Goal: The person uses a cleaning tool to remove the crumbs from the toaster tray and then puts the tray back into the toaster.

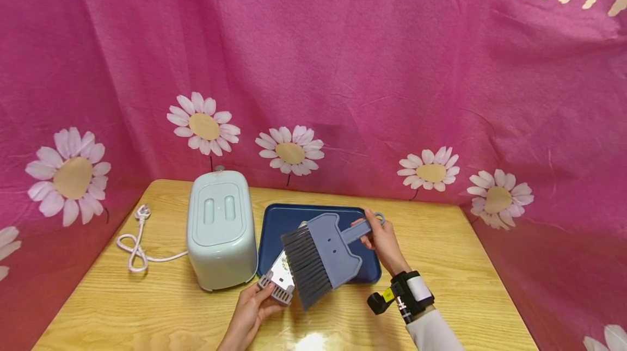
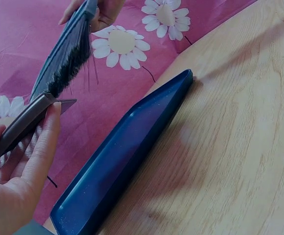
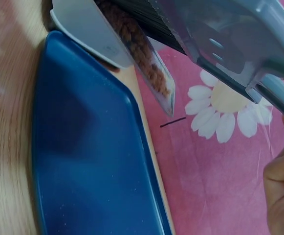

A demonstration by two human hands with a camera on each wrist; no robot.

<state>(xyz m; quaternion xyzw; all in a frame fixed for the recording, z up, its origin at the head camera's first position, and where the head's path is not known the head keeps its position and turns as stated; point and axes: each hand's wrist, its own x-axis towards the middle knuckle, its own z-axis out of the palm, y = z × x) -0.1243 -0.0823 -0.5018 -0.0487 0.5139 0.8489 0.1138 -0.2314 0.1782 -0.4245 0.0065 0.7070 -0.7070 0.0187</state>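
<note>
My left hand (image 1: 249, 312) pinches the slotted grey end of a shiny crumb tray (image 1: 281, 270), thumb on top and fingers beneath. Brown crumbs (image 3: 134, 44) lie along that tray in the right wrist view. My right hand (image 1: 386, 243) grips the handle of a blue-grey hand brush (image 1: 333, 247) with dark bristles (image 1: 306, 266). The bristles overlap the crumb tray and hide part of it in the head view; in the left wrist view their tips are right at its edge. Below both lies a dark blue serving tray (image 1: 289, 214), with a few specks on it.
A pale blue toaster (image 1: 222, 231) with a lid on top stands left of the serving tray. Its white cord and plug (image 1: 139, 242) lie looped on the wooden table (image 1: 441, 296). A pink cloth (image 1: 343, 68) with daisies hangs behind and along both sides.
</note>
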